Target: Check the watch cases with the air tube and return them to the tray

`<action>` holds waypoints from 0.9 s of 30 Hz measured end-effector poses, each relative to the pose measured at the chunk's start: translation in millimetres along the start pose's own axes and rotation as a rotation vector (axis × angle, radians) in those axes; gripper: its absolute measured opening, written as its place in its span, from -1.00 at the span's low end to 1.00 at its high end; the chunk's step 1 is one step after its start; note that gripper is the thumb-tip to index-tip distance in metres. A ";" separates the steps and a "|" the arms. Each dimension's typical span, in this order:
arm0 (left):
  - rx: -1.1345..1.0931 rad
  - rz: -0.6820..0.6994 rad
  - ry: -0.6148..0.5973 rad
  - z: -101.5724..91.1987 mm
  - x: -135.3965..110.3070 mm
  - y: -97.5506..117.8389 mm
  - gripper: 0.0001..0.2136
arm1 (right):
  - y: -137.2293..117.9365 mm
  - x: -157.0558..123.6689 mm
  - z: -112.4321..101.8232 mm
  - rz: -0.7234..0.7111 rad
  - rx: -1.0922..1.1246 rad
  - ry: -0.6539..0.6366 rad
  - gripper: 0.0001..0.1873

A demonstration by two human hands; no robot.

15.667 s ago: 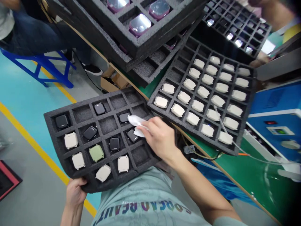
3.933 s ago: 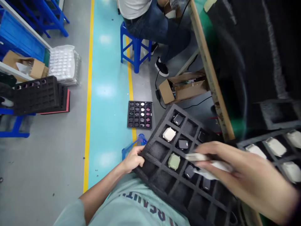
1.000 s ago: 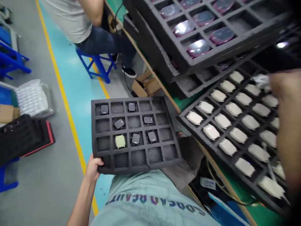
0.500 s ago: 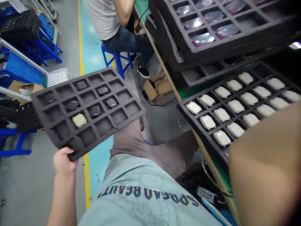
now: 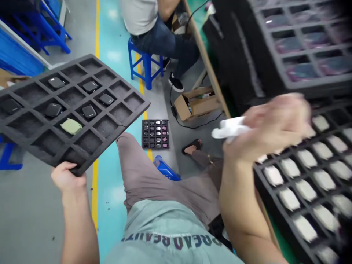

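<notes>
My left hand (image 5: 68, 178) is closed on the near edge of a dark grey foam tray (image 5: 108, 126), thumb on top, held tilted in the air over the floor. In the tray's compartments lie several small black rounded-square pieces (image 5: 89, 112) and one pale green piece (image 5: 71, 126); other compartments are bare. My right hand (image 5: 272, 126) is raised, blurred by motion, beside the bench. White coverings (image 5: 231, 127), which look like finger cots, show on its fingertips, pressed together. Whether they pinch anything I cannot make out. Below that hand lies a black tray of white pieces (image 5: 299, 196).
Stacked foam trays (image 5: 247, 69) with shiny purple-tinted pieces stand on the bench at right. A filled tray (image 5: 155, 134) lies on the floor ahead. A cardboard box (image 5: 198, 104) and cable are under the bench. A seated person (image 5: 154, 33) is on a blue stool (image 5: 147, 68).
The left hand's tray has come nearer and shifted left. My right arm has swung in from the right edge, bringing the hand into view. The view has turned, showing the floor tray.
</notes>
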State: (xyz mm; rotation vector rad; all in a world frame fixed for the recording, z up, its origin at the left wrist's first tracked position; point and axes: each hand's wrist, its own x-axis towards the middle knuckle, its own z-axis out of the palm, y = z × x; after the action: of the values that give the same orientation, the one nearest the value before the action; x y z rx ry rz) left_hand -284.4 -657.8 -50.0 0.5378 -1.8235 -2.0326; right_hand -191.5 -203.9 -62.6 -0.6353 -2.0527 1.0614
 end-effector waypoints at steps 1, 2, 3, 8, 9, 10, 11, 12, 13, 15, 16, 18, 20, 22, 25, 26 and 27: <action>-0.011 -0.036 0.020 5.1 8.0 -11.4 -0.47 | -0.2 1.0 31.0 0.013 -0.041 -0.003 -0.46; -0.020 -0.074 0.045 10.0 15.0 -23.3 -0.49 | 3.1 1.6 64.6 0.051 -0.104 -0.048 -0.43; -0.021 -0.111 0.074 14.6 21.2 -35.4 -0.50 | 10.2 1.4 99.8 0.101 -0.173 -0.133 -0.44; 0.012 -0.274 0.263 33.4 44.8 -91.0 -0.58 | 86.9 -15.3 264.4 0.351 -0.439 -0.718 -0.60; 0.025 -0.304 0.294 36.2 49.4 -100.8 -0.60 | 105.3 -20.9 291.4 0.373 -0.472 -0.806 -0.64; 0.040 -0.334 0.324 38.7 54.2 -110.2 -0.62 | 123.3 -26.8 316.6 0.390 -0.505 -0.888 -0.64; 0.058 -0.363 0.350 40.8 59.2 -119.3 -0.63 | 140.5 -32.4 340.5 0.401 -0.537 -0.963 -0.64; 0.079 -0.390 0.375 42.6 64.2 -128.0 -0.62 | 157.0 -37.7 363.4 0.408 -0.568 -1.031 -0.64; 0.102 -0.414 0.396 44.0 69.1 -136.3 -0.61 | 172.7 -42.3 385.9 0.407 -0.596 -1.093 -0.64; 0.155 -0.446 0.433 46.5 78.2 -151.2 -0.55 | 203.0 -49.0 430.1 0.390 -0.639 -1.205 -0.63; 0.185 -0.453 0.450 47.7 82.2 -157.6 -0.52 | 218.2 -51.1 452.1 0.373 -0.652 -1.255 -0.62; 0.254 -0.459 0.478 50.1 88.8 -168.5 -0.46 | 249.7 -53.7 494.2 0.329 -0.667 -1.345 -0.60; 0.324 -0.465 0.499 52.6 93.5 -176.0 -0.41 | 280.4 -55.9 530.4 0.288 -0.678 -1.415 -0.58; 0.374 -0.485 0.508 54.7 96.6 -180.0 -0.38 | 305.7 -58.8 556.9 0.258 -0.690 -1.466 -0.57; 0.416 -0.493 0.518 56.9 99.8 -182.5 -0.38 | 326.9 -63.9 576.8 0.229 -0.701 -1.494 -0.55; 0.426 -0.485 0.519 57.4 100.7 -183.2 -0.37 | 329.9 -65.4 579.8 0.221 -0.697 -1.497 -0.55; 0.432 -0.465 0.528 57.9 101.6 -184.2 -0.37 | 331.3 -66.6 581.9 0.215 -0.689 -1.497 -0.55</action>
State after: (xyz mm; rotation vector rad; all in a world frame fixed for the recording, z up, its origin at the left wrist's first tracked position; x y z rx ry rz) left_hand -403.3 -639.6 -232.0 1.5772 -1.8999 -1.4974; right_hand -576.0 -350.4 -594.9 -0.3442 -3.8202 1.0077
